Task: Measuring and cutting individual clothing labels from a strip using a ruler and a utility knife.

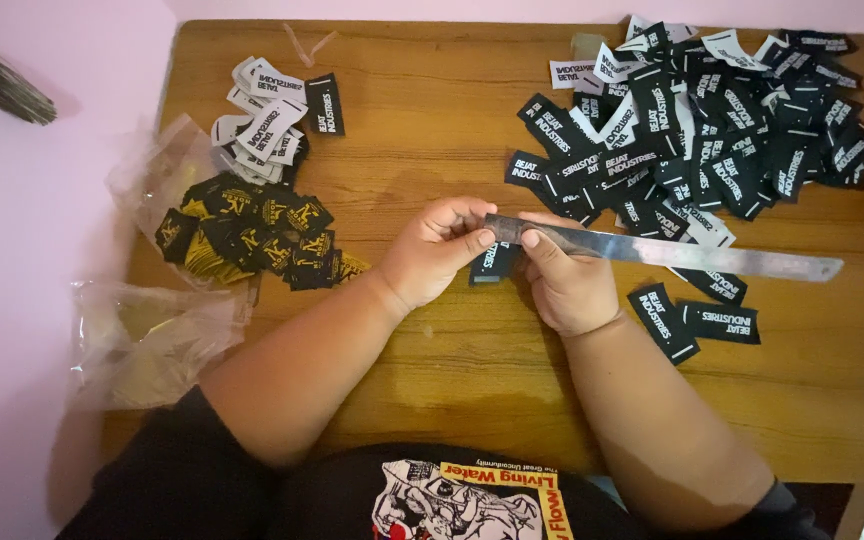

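Observation:
A long steel ruler [682,254] lies across the wooden table [432,130], slanting right. My right hand [567,280] pinches its left end. My left hand [437,250] meets it there, fingertips closed on a small black fabric label [494,262] that is folded over the ruler's end and hangs below the hands. A big heap of black labels with white lettering [712,120] lies at the far right, just beyond the ruler.
Two loose black labels [697,320] lie right of my right hand. A stack of white-backed labels [267,125] and a pile of black-and-yellow labels [252,235] sit at left, beside clear plastic bags [147,335] at the table's left edge.

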